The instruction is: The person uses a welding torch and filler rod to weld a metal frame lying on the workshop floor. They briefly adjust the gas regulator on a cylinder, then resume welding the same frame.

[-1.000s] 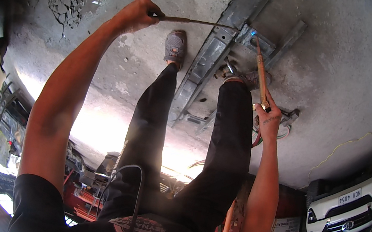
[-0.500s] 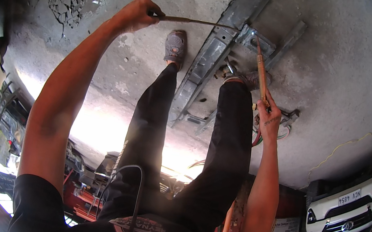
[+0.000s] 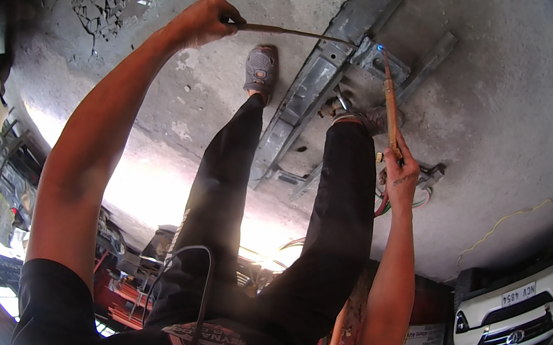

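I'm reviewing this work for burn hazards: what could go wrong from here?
1. The right shoe is near the frame and the blue glow at the torch's tip, so hot spatter might land on it.
2. The left hand is bare on the rod, whose far end reaches the frame; heat could travel back along it.
3. Hoses lie near the right hand; a snag might jerk the torch.
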Motion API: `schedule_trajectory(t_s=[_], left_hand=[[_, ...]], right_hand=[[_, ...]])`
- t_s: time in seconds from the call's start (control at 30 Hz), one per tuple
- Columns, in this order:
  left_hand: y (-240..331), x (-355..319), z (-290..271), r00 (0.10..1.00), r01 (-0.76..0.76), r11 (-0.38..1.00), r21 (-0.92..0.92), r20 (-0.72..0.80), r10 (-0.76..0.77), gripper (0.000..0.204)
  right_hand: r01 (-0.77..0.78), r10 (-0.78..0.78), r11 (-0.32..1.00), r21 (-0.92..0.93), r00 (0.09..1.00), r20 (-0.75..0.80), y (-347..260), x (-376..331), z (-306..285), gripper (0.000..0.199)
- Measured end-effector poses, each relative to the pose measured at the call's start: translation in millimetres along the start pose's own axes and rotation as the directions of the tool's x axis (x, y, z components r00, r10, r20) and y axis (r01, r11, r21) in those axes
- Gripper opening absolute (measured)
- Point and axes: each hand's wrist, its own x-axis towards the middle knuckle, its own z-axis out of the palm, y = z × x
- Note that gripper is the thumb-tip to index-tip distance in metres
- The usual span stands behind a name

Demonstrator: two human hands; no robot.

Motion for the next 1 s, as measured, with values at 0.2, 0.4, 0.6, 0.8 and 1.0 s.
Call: schedule_trajectory(t_s=[0.2, 0.4, 0.6, 0.8, 1.0], left_hand=[[0.3, -0.3, -1.4, 1.000, 0.006, 1.000, -0.017, 0.003, -0.006, 0.029], [-5.6, 1.8, -0.6, 1.000, -0.021, 1.000, -0.004, -0.001, 0.021, 0.030], [-2.2, 3.6, -0.5, 1.000, 0.002, 1.000, -0.009, 0.001, -0.002, 0.030], [-8.7, 3.3, -0.3, 1.000, -0.019, 1.000, 0.002, -0.001, 0.019, 0.032], [-10.5, 4.1, 1.2, 1.000, -0.025, 1.000, -0.017, -0.011, 0.025, 0.034]], right_hand=[[0.005, -0.005, 1.000, -0.008, 1.000, 0.011, -1.5, 2.1, -1.7, 0.049], [0.002, -0.002, 1.000, 0.006, 1.000, 0.005, 7.0, 4.4, -1.4, 0.049], [0.004, -0.004, 1.000, 0.005, 1.000, 0.011, 2.9, 3.8, -3.8, 0.050], [-0.019, 0.019, 0.999, 0.028, 1.000, 0.012, -2.1, 3.6, -0.7, 0.049], [-0.002, 0.002, 0.999, 0.033, 1.000, 0.007, 1.8, 6.6, -1.1, 0.048]])
